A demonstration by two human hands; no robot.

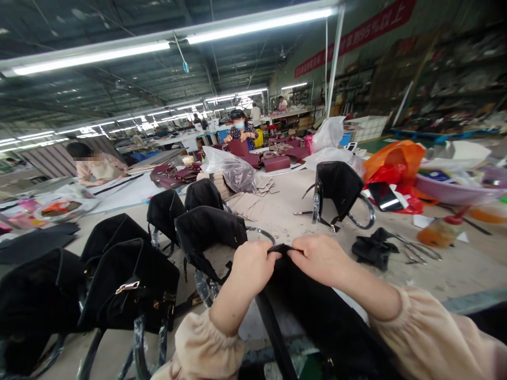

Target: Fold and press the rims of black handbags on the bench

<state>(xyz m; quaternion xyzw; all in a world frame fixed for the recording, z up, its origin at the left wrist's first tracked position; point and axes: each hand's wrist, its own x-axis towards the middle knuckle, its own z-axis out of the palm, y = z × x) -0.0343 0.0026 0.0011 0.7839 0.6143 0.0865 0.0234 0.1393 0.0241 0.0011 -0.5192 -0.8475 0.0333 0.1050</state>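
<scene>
A black bag [317, 311] hangs at the table's near edge, its upper edge pinched between my hands. My left hand [255, 264] is closed on that edge from the left, thumb on top. Close beside it, my right hand [319, 257] grips the same edge with thumb and bent fingers. A dark strap runs down below my left hand. Just left of my hands stands another open black bag [212, 232] with a plastic-wrapped handle. One more black bag [338, 190] stands open farther back on the right.
Several black bags [130, 285] crowd the left of the table. To the right lie black cloth [374, 249], scissors [420, 248], an orange-tinted bottle [439, 229], a phone [385, 197] and a purple basin [463, 187]. Two people work across the tables, near maroon pieces [275, 162].
</scene>
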